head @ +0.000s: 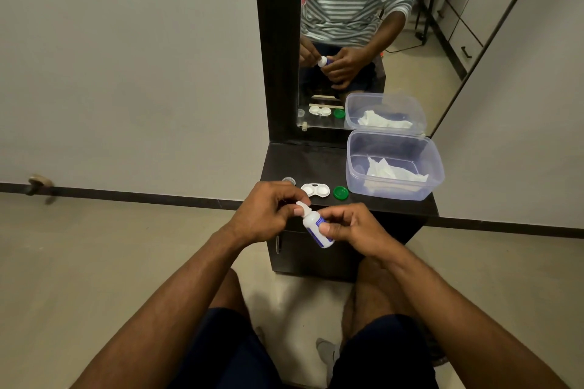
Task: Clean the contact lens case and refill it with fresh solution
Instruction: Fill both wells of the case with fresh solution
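Both forearms reach in from the bottom edge, knees below. Our left hand (268,210) pinches the cap end of the solution bottle (313,224) w/ thumb & fingertips; our right hand (350,227) is closed round the bottle body, thumb on the blue label. Bottle is tilted, held in the air just in front of the worktop (284,164), not touching it.

On the worktop, L to R: a small clear cap (289,180), partly behind the left hand; the white contact lens case (315,190), both wells uncapped & facing up; a green cap (341,193); a clear plastic tub (393,164) w/ crumpled tissue (392,172) inside.

Progress, as we judge it: case is open & the used tissue suggests wiping is done; refill & recapping are left. Bottle looks capped, so prob. opening it comes next.

Hard to tell: whether the wells are dry or hold liquid, label text, whether the bottle cap is loosened. Mirror (363,40) behind repeats the scene, adds little.
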